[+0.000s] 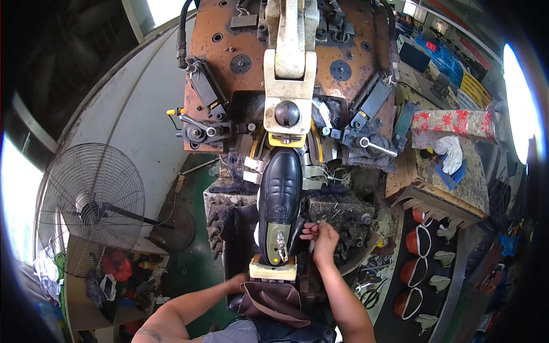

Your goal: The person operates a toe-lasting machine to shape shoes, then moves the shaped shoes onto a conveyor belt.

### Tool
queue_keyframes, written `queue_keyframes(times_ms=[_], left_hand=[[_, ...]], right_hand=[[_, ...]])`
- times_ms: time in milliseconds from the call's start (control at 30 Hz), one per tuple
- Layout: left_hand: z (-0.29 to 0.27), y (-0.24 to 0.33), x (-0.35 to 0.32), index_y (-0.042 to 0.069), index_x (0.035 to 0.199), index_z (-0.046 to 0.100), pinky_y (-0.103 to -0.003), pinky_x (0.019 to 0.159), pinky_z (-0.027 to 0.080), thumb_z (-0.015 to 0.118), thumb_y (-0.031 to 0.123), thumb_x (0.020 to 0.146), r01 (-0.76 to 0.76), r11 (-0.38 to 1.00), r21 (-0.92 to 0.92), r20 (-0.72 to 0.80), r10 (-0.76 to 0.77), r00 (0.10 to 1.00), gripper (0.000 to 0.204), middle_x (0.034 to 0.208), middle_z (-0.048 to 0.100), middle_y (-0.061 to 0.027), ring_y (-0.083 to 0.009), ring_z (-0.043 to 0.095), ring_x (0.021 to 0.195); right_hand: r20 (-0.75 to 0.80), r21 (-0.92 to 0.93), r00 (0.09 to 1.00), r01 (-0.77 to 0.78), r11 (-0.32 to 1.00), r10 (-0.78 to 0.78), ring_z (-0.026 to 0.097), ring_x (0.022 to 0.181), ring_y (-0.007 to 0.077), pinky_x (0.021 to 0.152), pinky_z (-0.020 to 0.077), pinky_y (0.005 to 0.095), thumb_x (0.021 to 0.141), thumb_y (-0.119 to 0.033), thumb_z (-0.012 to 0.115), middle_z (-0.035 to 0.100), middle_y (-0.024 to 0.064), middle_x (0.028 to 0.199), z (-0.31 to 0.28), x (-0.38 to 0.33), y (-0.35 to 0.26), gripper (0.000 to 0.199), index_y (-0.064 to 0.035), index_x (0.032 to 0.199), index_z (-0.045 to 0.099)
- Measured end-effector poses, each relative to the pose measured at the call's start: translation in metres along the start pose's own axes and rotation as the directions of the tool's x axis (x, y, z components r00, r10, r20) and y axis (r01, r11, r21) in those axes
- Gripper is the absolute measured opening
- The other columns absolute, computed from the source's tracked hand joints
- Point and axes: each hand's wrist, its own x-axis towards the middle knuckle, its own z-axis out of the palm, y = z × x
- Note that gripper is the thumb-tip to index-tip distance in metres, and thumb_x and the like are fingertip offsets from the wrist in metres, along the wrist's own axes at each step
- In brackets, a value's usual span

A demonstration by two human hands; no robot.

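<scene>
We saw the black shoe (280, 191) already seated sole-up in the rusty machine (286, 68), its toe under the cream clamp head (289, 63); our right hand (321, 235) pinched a small tool beside its heel; our left hand (237, 282) rested below, its grip hidden.

Before us a black leather shoe (279, 191) sits sole-up on the rusty steel lasting machine (229, 74), toe under its cream press arm (289, 54). Our right hand (323, 235) rests just right of the heel, our left hand (237, 281) below-left. A wire-caged floor fan (86, 206) stands far left.
</scene>
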Motion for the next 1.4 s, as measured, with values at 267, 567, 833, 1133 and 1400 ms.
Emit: queue_keyframes(times_ms=[267, 567, 833, 1133, 1400], left_hand=[[0.035, 0.056, -0.065, 0.007, 0.137, 0.047, -0.034, 0.110, 0.039, 0.073, 0.015, 0.083, 0.477, 0.661, -0.579, 0.147, -0.491, 0.859, 0.060, 0.138, 0.053, -0.0089, -0.0212, 0.050, 0.127], [-0.142, 0.333, -0.055, -0.003, 0.113, 0.066, -0.032, 0.083, 0.052, 0.083, 0.022, 0.068, 0.692, 0.715, -0.098, -0.352, -0.676, 0.648, 0.055, 0.096, 0.072, -0.0147, -0.0196, 0.068, 0.089], [-0.259, 0.524, 0.023, -0.001, 0.090, 0.064, -0.028, 0.071, 0.054, 0.079, 0.054, 0.071, 0.122, 0.967, -0.225, -0.626, -0.240, 0.742, 0.060, 0.080, 0.067, -0.0083, -0.0138, 0.066, 0.080], [-0.100, 0.529, 0.248, -0.004, 0.123, 0.059, -0.032, 0.090, 0.049, 0.052, 0.052, 0.096, 0.074, 0.796, -0.601, 0.078, -0.033, 0.996, 0.063, 0.114, 0.065, -0.0100, -0.0146, 0.061, 0.101], [0.118, 0.603, 0.363, -0.003, 0.114, 0.066, -0.027, 0.081, 0.050, 0.076, 0.017, 0.081, 0.002, 0.945, -0.327, 0.647, 0.223, 0.729, 0.040, 0.097, 0.070, -0.0054, -0.0085, 0.060, 0.088]], right_hand=[[0.096, -0.053, 0.992, 0.091, 0.994, -0.085, 0.064, 0.065, 0.0177, 0.059, 0.0561, 0.0305, 0.102, -0.019, 0.045, 0.067, 0.0165, 0.085, -0.020, -0.010, -0.021, 0.034, 0.0059, 0.083, 0.059], [0.250, -0.081, 0.968, 0.009, 0.997, 0.012, 0.064, 0.067, 0.0186, 0.058, 0.0565, 0.0302, 0.101, -0.021, 0.049, 0.067, 0.0167, 0.084, -0.039, -0.049, -0.025, 0.034, 0.0034, 0.078, 0.057], [0.627, 0.136, 0.758, 0.121, 0.983, -0.180, 0.063, 0.096, 0.0146, 0.086, 0.0507, 0.0279, 0.091, -0.002, 0.062, 0.065, 0.0129, 0.111, -0.050, -0.136, -0.096, 0.009, 0.0015, 0.099, 0.062], [0.371, 0.154, 0.905, 0.158, 0.975, -0.205, 0.044, 0.125, 0.0240, 0.106, 0.0364, 0.0398, 0.074, -0.015, 0.081, 0.041, 0.0155, 0.136, -0.182, -0.196, -0.083, 0.099, -0.0006, 0.146, 0.015], [-0.321, -0.526, 0.813, 0.275, 0.805, -0.487, 0.049, 0.123, 0.0326, 0.102, 0.0405, 0.0427, 0.071, -0.026, 0.085, 0.044, 0.0203, 0.132, -0.362, -0.285, -0.069, 0.098, 0.0019, 0.143, 0.025]])
